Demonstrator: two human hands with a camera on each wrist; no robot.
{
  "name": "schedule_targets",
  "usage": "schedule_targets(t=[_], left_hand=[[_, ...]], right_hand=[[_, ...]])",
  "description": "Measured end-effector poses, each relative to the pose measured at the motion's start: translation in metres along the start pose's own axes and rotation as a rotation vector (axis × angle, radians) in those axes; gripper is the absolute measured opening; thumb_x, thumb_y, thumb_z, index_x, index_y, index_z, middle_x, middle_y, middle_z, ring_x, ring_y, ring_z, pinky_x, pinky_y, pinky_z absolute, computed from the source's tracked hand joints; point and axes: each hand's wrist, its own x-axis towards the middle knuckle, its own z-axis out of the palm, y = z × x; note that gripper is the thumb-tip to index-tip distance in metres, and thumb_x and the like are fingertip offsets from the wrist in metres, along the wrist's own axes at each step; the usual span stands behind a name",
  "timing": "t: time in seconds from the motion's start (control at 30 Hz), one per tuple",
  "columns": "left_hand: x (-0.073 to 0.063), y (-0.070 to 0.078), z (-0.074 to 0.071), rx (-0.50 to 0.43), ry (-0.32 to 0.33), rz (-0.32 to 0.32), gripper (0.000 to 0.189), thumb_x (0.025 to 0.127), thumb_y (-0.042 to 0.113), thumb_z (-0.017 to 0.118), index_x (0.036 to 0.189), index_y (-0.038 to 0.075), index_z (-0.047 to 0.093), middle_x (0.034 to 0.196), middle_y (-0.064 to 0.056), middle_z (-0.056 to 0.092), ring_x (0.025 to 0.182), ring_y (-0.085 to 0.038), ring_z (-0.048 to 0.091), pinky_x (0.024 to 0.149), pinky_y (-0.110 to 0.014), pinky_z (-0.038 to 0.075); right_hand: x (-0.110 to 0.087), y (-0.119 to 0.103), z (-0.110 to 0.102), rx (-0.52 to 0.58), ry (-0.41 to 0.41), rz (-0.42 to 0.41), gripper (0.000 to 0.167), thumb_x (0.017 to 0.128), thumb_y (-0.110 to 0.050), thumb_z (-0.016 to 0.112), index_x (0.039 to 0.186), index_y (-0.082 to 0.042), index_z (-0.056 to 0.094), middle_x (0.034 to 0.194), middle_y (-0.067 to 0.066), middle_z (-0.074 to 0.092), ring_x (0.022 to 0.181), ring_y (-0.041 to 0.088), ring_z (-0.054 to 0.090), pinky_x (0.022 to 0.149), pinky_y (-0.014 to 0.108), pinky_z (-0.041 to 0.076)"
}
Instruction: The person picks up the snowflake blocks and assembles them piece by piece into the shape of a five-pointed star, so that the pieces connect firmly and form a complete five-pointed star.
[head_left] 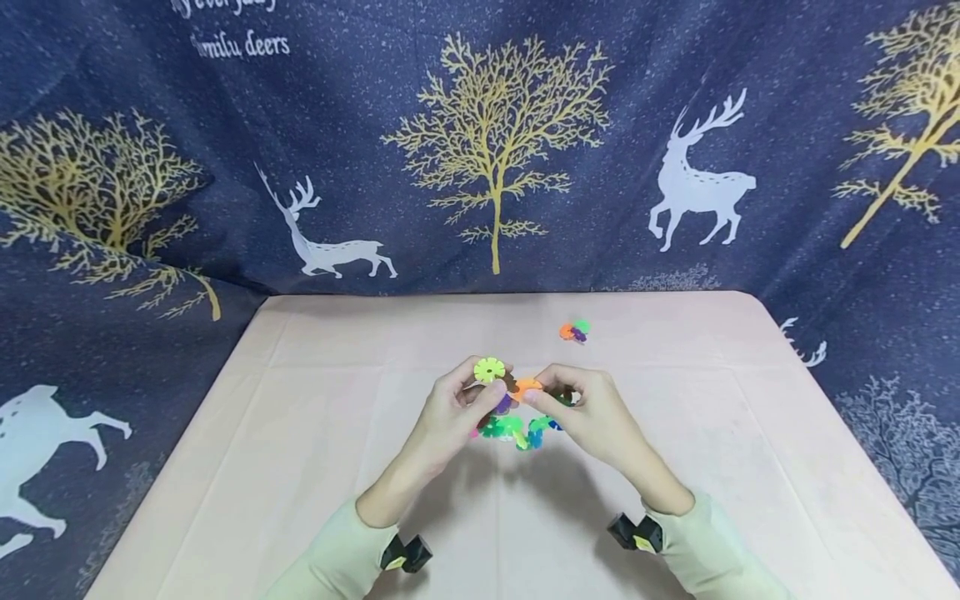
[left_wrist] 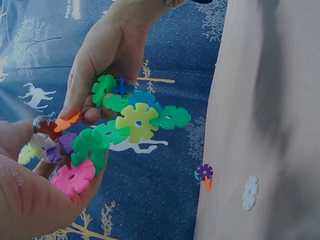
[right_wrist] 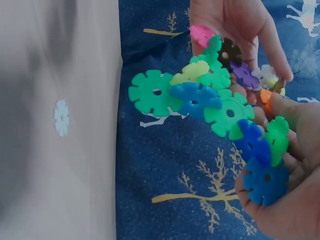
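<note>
Both hands hold a chain of slotted plastic snowflake discs above the table. My left hand [head_left: 453, 412] grips its left end, thumb near a yellow-green disc [head_left: 489, 369] and a purple disc [left_wrist: 69, 142]; a pink disc [left_wrist: 74, 177] lies along the palm. Between thumb and fingers, my right hand [head_left: 596, 412] pinches an orange disc [head_left: 527, 388] beside a brown one [left_wrist: 46, 128]. Blue discs [right_wrist: 266, 181] at the other end sit against the right palm. Green, yellow and blue discs [right_wrist: 196, 100] hang in a curve between the hands.
A small cluster of orange, green and purple discs [head_left: 575, 332] lies toward the back right of the pale-covered table [head_left: 315, 467]. One white disc [right_wrist: 61, 118] lies flat on the cloth. Behind the table hangs a dark blue curtain [head_left: 337, 108] with deer and trees.
</note>
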Motion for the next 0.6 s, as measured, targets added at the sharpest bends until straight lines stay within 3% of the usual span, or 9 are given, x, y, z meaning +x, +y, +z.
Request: schedule_targets(t=[0.13, 0.43, 0.6], left_hand=[[0.000, 0.000, 0.001, 0.016, 0.014, 0.024, 0.031, 0.100, 0.013, 0.062, 0.124, -0.005, 0.059, 0.113, -0.018, 0.067, 0.100, -0.023, 0.069, 0.085, -0.036, 0.057], [0.000, 0.002, 0.005, -0.128, -0.026, 0.025, 0.036, 0.100, 0.014, 0.062, 0.127, -0.010, 0.055, 0.111, -0.015, 0.066, 0.096, -0.017, 0.069, 0.082, -0.039, 0.058], [0.002, 0.006, 0.006, -0.117, -0.031, 0.037, 0.036, 0.099, 0.014, 0.064, 0.126, -0.009, 0.055, 0.115, -0.016, 0.065, 0.099, -0.017, 0.069, 0.084, -0.037, 0.057]], right_hand=[[-0.002, -0.001, 0.003, 0.001, 0.036, -0.024, 0.008, 0.091, -0.017, 0.074, 0.085, -0.021, 0.072, 0.072, -0.013, 0.063, 0.064, 0.010, 0.056, 0.058, 0.026, 0.047], [-0.005, 0.002, 0.010, 0.045, 0.121, -0.091, 0.010, 0.089, -0.006, 0.074, 0.085, -0.015, 0.072, 0.071, -0.010, 0.065, 0.060, 0.008, 0.053, 0.053, 0.026, 0.045], [-0.004, 0.003, 0.011, 0.030, 0.159, -0.139, 0.012, 0.087, -0.003, 0.075, 0.086, -0.015, 0.072, 0.070, -0.010, 0.064, 0.060, 0.007, 0.051, 0.053, 0.026, 0.044]])
